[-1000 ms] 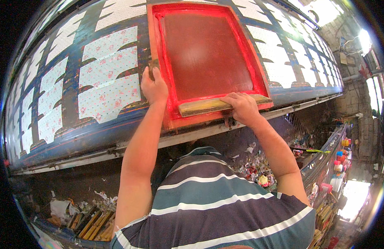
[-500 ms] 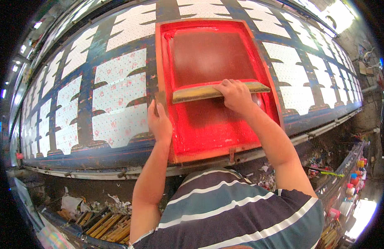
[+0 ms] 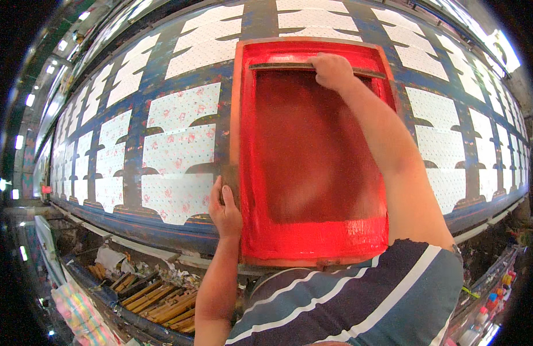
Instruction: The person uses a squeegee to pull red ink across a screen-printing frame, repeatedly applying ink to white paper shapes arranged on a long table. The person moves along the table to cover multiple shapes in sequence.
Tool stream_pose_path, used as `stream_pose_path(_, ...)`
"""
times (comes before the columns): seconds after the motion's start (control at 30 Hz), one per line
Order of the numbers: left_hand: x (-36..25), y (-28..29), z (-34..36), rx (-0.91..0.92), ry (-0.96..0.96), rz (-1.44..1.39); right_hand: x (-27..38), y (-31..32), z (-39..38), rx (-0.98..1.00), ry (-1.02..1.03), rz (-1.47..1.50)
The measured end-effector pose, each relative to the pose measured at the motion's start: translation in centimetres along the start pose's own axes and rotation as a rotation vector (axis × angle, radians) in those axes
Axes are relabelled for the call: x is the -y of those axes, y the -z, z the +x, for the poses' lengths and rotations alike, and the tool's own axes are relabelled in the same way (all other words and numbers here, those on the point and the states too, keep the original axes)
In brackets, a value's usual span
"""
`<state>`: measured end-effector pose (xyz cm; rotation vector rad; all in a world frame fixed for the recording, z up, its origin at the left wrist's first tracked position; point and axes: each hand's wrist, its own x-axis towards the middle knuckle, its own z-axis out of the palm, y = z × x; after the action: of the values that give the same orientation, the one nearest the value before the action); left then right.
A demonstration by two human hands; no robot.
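A screen printing frame (image 3: 236, 115) coated with bright red ink (image 3: 312, 235) lies flat on the long printing table. My right hand (image 3: 334, 72) is closed over the top of a long wooden squeegee (image 3: 281, 67), which spans the screen near its far end. Below it stretches the dark red mesh (image 3: 315, 150), with a band of wet ink along the near end. At the left rail of the frame, my left hand (image 3: 225, 210) grips a small brown block (image 3: 230, 179) fixed to its side, thumb and fingers around the lower part.
White fabric pieces (image 3: 180, 144) with small dots lie in rows on the dark blue table (image 3: 136, 127); those left of the frame also carry red flower prints. Below the table edge are wooden slats (image 3: 162, 305) and scraps. Coloured bottles (image 3: 492, 300) stand at lower right.
My right hand has pushed the squeegee from mid-screen to the far end, and my right arm now reaches out straighter. My left hand keeps its place at the frame. The whole view has shifted.
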<state>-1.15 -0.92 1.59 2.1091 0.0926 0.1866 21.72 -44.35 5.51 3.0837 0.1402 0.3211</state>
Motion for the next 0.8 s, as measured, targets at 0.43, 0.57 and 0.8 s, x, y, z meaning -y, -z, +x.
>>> stream_pose_path(0.43, 1.0, -0.5, 0.0, -0.04, 0.007, 0.013, -5.3, 0.6, 3.9, 0.107, 0.022, 0.03)
stream_pose_path(0.57, 1.1, -0.5, 0.3, -0.038, 0.011, 0.026, -5.1, 2.0, 2.8, 0.225, 0.061, 0.126)
stream_pose_path(0.8, 1.4, -0.6, 0.4, -0.039, -0.011, 0.01, -0.1, 3.9, -6.9, 0.222, 0.105, 0.069)
